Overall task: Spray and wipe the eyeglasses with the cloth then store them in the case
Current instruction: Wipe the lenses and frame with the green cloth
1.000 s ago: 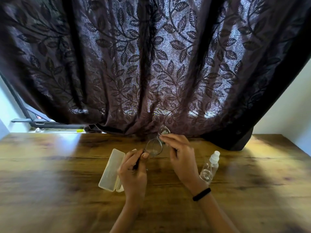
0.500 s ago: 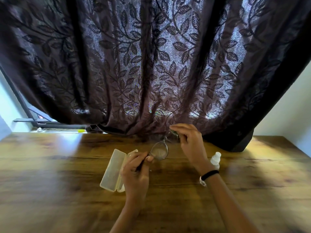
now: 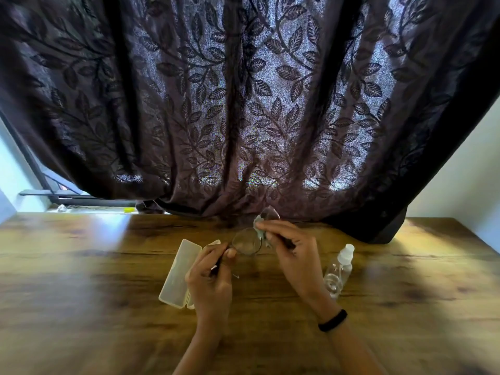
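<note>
1. head view is showing the eyeglasses (image 3: 247, 243) being held up over the wooden surface (image 3: 108, 307), between both hands.
2. the left hand (image 3: 209, 277) is pinching a dark temple arm between the thumb and curled fingers, likely bracing the frame so the lenses are not swinging under the rubbing.
3. the right hand (image 3: 292, 253) is pinching a small grey cloth (image 3: 260, 229) against the farther lens, with its fingers curled round it; the nearer lens is showing bare.
4. wiping is looking like the step in hand; storing is not yet done.
5. the pale case (image 3: 180, 274) is lying on the surface just left of the left hand, apparently open, probably kept close for the storing.
6. the clear spray bottle (image 3: 338, 272) is standing upright beside the right wrist, touched by neither hand and seemingly parked out of the wiping path.
7. a dark leaf-patterned curtain (image 3: 243, 104) is hanging behind, with its hem reaching the surface's far edge.
</note>
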### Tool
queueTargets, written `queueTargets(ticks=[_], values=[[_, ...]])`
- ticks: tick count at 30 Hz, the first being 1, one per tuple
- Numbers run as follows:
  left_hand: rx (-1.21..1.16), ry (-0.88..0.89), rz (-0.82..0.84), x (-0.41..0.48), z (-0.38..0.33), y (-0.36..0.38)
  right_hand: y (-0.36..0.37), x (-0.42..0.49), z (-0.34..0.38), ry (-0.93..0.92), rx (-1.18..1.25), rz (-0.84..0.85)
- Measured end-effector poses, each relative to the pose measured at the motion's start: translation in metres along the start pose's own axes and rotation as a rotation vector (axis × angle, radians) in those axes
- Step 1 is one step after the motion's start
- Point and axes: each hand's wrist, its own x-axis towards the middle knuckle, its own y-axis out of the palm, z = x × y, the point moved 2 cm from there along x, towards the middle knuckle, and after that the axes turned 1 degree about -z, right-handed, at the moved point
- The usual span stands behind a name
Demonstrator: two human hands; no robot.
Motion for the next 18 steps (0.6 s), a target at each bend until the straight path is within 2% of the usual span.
queueTargets(ticks=[2,4,7,10,18], values=[[-0.031,-0.016,-0.009,0.003,-0.001,-0.003,-0.010,0.003,-0.006,0.103,0.134,-0.078],[-0.083,-0.031,0.006,0.006,-0.004,-0.005,-0.021,0.006,-0.015,0.196,0.239,-0.235],[-0.175,-0.060,0.017,0.011,-0.006,-0.008,-0.033,0.012,-0.031,0.279,0.265,-0.407],[-0.223,-0.075,0.042,0.012,-0.009,-0.008,-0.033,0.017,-0.040,0.344,0.264,-0.378],[-0.349,-0.235,0.099,0.013,-0.002,-0.008,-0.014,0.029,-0.045,0.325,0.331,-0.170]])
